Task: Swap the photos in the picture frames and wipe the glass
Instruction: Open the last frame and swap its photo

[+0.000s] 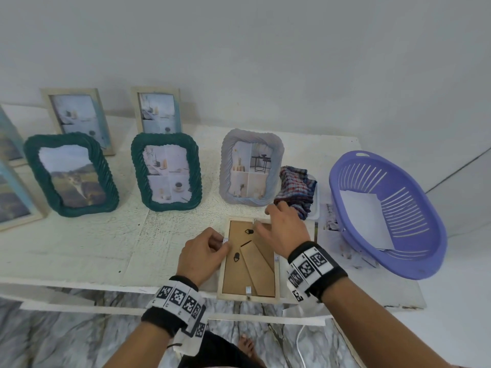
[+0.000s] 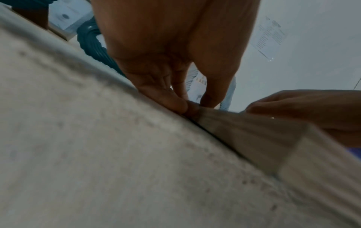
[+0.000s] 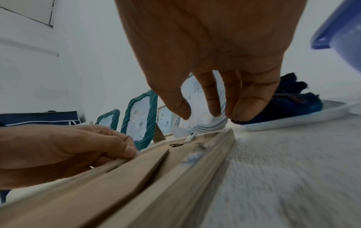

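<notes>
A purple slotted basket point(image 1: 414, 264) (white paper point(image 1: 365, 216) inside) sits at the white table's point(image 1: 79, 243) right end.

Looked like a plain room in somebody's home. Bare white walls point(image 1: 265, 62), a grey marble-look floor point(image 1: 66, 338), and a worn white worktop point(image 1: 79, 248) with chipped edges. On it stood a row of photo frames point(image 1: 166, 171), next to a purple plastic laundry basket point(image 1: 414, 251) and a checked cloth point(image 1: 297, 187) in a little tray. Bare feet on the floor, too.
</notes>
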The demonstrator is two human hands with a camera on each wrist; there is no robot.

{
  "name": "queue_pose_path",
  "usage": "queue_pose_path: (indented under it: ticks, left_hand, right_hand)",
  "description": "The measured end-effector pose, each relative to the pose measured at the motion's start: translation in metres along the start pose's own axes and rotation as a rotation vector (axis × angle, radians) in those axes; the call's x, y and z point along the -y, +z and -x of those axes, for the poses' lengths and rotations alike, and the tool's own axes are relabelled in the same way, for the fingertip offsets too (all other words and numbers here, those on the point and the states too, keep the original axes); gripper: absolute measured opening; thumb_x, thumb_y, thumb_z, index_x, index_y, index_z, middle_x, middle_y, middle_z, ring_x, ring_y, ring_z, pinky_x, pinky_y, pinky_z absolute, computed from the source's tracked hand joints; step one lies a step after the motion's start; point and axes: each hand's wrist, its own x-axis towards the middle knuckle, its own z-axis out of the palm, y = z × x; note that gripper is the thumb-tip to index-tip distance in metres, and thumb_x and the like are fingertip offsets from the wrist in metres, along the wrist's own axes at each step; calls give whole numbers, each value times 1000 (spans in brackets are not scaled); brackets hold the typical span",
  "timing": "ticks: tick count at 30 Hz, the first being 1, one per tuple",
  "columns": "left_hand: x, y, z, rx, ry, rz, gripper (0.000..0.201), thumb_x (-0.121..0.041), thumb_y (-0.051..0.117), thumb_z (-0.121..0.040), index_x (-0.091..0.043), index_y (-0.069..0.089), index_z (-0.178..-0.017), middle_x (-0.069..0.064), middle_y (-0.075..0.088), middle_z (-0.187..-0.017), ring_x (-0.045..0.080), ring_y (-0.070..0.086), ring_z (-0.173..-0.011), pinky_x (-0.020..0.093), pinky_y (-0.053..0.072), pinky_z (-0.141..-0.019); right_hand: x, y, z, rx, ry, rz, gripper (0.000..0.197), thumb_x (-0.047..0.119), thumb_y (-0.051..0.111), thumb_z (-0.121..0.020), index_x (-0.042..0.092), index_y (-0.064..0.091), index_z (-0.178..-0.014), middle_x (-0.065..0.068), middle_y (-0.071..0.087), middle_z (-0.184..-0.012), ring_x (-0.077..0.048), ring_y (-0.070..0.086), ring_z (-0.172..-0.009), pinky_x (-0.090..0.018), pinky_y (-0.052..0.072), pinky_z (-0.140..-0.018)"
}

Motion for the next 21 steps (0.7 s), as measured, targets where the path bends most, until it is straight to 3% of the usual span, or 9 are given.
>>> queue_pose_path:
  ticks: [4, 8, 15, 21]
  left_hand:
    - [3, 1, 1, -19, 23, 9, 16, -41, 71, -84, -29, 60, -82, -13, 66, -74, -1, 60, -71, 24, 48, -67]
    - [5, 2, 1, -24, 41, 18, 16, -39, 71, -85, -28, 60, -84, -12, 66, -74, -1, 60, -70, 22, 47, -66]
    - [4, 0, 0, -11, 44, 17, 15, -37, 73, -84, -28, 60, -83, -12, 66, -74, 0, 61, -72, 21, 48, -66]
    - [1, -2, -1, -4, 28, -9, 15, -38, 72, -84, -28, 61, -82, -11, 66, -73, -2, 59, -70, 12, 39, -60]
  right_hand:
    - [9, 2, -14, 130, 0, 133, 44, 47, 49, -92, 12, 55, -118, -11, 54, -121, -31, 45, -112, -37, 42, -84]
    - [8, 1, -18, 144, -10, 137, 39, 43, 51, -92, 11, 57, -115, -11, 56, -119, -34, 47, -110, -38, 42, -87]
    - [2, -4, -29, 168, -194, 243, 23, 21, 43, -98, 7, 61, -101, -12, 63, -104, -30, 58, -100, -32, 42, -75]
    - [-10, -8, -24, 157, -135, 26, 35, 29, 51, -97, 8, 57, -124, -12, 64, -109, -27, 58, -102, -33, 46, -79]
